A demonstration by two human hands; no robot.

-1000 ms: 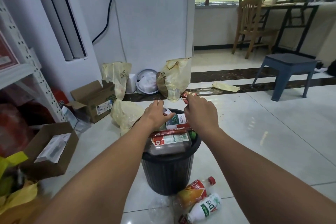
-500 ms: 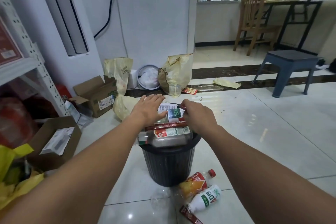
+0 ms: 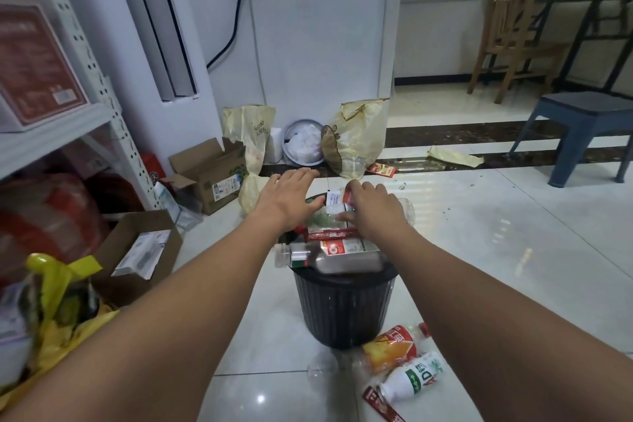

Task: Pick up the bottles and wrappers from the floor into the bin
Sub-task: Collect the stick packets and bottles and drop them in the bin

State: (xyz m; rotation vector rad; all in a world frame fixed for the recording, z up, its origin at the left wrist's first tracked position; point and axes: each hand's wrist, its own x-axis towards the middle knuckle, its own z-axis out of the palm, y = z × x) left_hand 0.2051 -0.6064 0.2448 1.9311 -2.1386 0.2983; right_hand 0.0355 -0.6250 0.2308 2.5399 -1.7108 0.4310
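A black ribbed bin (image 3: pixel 342 312) stands on the floor in front of me, heaped with wrappers and bottles. A clear bottle (image 3: pixel 329 259) lies across its rim. My left hand (image 3: pixel 287 197) hovers flat over the far left of the pile, fingers straight. My right hand (image 3: pixel 373 211) sits on top of the pile and pinches a white and red wrapper (image 3: pixel 335 199). On the floor by the bin lie an orange bottle (image 3: pixel 394 348), a white bottle with a green label (image 3: pixel 411 378), a red wrapper (image 3: pixel 383 404) and a clear bottle (image 3: pixel 325 367).
A red wrapper (image 3: pixel 380 168) and a yellow wrapper (image 3: pixel 455 156) lie further off. Yellow bags (image 3: pixel 356 137) lean on the wall. Cardboard boxes (image 3: pixel 209 171) and a white shelf (image 3: pixel 99 86) stand at the left, a blue stool (image 3: pixel 582 127) at the right.
My left hand has straightened its fingers and drawn off to the left of the wrappers. My right hand stays on the pile. The clear bottle has slid further out over the rim's left.
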